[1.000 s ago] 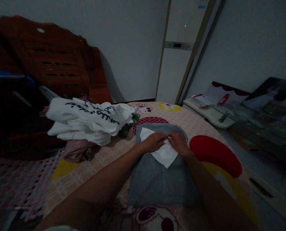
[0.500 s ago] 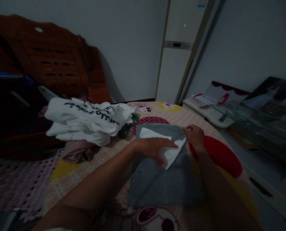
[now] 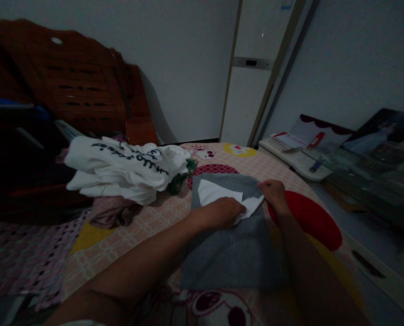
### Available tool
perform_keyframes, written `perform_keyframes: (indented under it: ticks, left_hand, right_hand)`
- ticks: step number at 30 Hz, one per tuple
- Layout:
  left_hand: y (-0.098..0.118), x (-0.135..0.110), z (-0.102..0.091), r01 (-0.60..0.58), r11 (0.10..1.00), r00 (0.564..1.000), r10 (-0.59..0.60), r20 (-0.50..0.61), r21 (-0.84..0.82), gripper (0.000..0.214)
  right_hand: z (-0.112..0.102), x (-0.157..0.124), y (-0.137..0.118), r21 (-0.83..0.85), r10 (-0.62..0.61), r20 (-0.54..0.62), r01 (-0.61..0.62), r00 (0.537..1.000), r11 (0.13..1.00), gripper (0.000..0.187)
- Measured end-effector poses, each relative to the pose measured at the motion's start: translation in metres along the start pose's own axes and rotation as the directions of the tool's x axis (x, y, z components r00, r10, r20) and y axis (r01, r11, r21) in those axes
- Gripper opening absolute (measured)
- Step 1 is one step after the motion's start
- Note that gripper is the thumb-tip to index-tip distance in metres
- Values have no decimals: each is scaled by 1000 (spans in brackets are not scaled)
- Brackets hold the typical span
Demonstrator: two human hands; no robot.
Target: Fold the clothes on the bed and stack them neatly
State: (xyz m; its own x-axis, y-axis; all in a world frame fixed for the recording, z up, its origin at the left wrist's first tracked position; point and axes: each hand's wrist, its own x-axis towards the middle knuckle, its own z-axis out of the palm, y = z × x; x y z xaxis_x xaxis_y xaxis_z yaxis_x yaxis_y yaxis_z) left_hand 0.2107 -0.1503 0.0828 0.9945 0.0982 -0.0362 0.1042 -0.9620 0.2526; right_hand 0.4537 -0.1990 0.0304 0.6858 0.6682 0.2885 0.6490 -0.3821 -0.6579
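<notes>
A folded grey garment (image 3: 229,253) lies flat on the patterned bed cover (image 3: 154,217) in front of me. A white collar piece (image 3: 215,192) shows at its top. My left hand (image 3: 222,213) lies on the white piece with its fingers curled around the lower point. My right hand (image 3: 273,194) pinches the right corner of the white piece at the garment's upper right edge.
A heap of white clothes with black lettering (image 3: 123,167) sits on the bed to the left, over pinkish cloth (image 3: 110,213). A dark wooden headboard (image 3: 73,86) stands behind it. A low table with papers (image 3: 297,154) is at the right, a white cabinet (image 3: 249,86) behind.
My right hand moved from the middle of the white piece to its right corner. My left hand went from flat to curled over the lower point, which is now tucked under it.
</notes>
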Motion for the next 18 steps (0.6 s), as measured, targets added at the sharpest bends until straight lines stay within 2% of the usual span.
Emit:
perform_keyframes:
  ticks: [3, 7, 10, 12, 13, 15, 18]
  left_hand:
    - [-14, -2, -13, 43, 998, 998, -46, -50, -53, 21]
    - [-43, -9, -30, 44, 977, 990, -71, -124, -208, 17]
    - [-67, -10, -32, 108, 971, 963, -156, -219, -215, 23]
    - [-81, -8, -24, 200, 961, 926, -248, -285, -190, 27]
    - [-87, -6, -18, 254, 950, 904, -300, -305, -184, 28]
    - [-98, -2, -5, 352, 915, 863, -398, -310, -196, 28]
    - [-109, -1, 10, 405, 873, 850, -469, -240, -273, 19]
  right_hand:
    - [3, -2, 0, 279, 144, 51, -152, 988, 948, 18]
    - [7, -6, -5, 619, 243, 145, -279, 959, 734, 15]
    - [8, -7, -11, 789, 214, 205, -291, 955, 541, 11]
    - [11, -8, -13, 831, 150, 246, -288, 958, 477, 17]
    - [12, -8, -13, 831, 125, 256, -284, 959, 477, 20]
    - [16, -6, -11, 806, 108, 236, -256, 966, 534, 23]
    - [22, -3, -4, 716, 102, 128, -163, 986, 678, 22]
